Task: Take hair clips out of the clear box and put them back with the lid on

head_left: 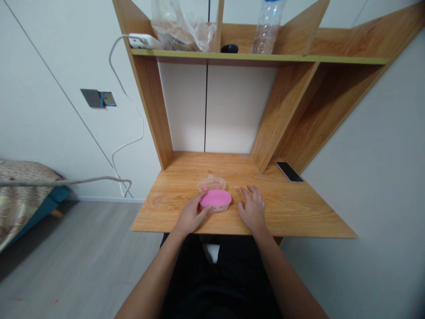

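A small oval plastic box (pixel 215 201) with a bright pink top and a clear lower wall sits near the desk's front edge. Its clear lid (pixel 211 183) lies tipped back behind it, with two small pink bits showing through. My left hand (pixel 191 214) grips the left end of the box, thumb at the front and fingers at the back. Several tiny dark rings (pixel 238 192) lie on the wood right of the box. Over the desk beside them is my right hand (pixel 252 208), fingers apart, the fingertips close to the rings; nothing shows in it.
The wooden desk (pixel 186 161) carries a phone (pixel 289 172) at the right. On the shelf (pixel 245 56) above stand a plastic bottle (pixel 265 31), a plastic bag (pixel 182 33), a round black object (pixel 229 48) and a white power strip (pixel 145 41). Its cable (pixel 142 119) hangs at left.
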Motion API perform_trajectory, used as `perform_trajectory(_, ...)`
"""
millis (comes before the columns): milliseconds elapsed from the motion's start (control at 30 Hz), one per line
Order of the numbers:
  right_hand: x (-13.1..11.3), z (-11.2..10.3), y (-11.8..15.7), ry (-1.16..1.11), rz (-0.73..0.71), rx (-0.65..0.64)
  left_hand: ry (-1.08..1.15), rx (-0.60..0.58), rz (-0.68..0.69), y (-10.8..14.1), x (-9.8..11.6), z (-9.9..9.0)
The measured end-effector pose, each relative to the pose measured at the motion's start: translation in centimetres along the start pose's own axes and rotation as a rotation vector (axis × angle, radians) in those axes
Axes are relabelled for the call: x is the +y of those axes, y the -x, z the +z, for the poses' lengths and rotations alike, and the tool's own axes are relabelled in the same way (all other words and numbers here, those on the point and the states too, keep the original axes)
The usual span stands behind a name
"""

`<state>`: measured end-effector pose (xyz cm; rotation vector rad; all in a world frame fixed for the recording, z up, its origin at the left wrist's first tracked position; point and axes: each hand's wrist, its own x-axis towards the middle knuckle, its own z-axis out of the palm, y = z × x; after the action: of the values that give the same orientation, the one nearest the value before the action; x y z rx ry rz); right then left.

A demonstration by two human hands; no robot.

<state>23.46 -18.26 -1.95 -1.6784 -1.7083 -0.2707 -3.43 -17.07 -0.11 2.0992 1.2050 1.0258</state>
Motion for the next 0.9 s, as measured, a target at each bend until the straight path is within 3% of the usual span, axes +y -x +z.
perform_trajectory(300,0.2,1.2,0.0,0.133,0.016,-0.054,0.017,0.007,0.0,0.1,0.1,0.0)
perform_trajectory(900,-0.5,0.1,-0.1,0.147,0.057,-0.157,0.004,0.008,-0.001,0.2,0.3,0.0)
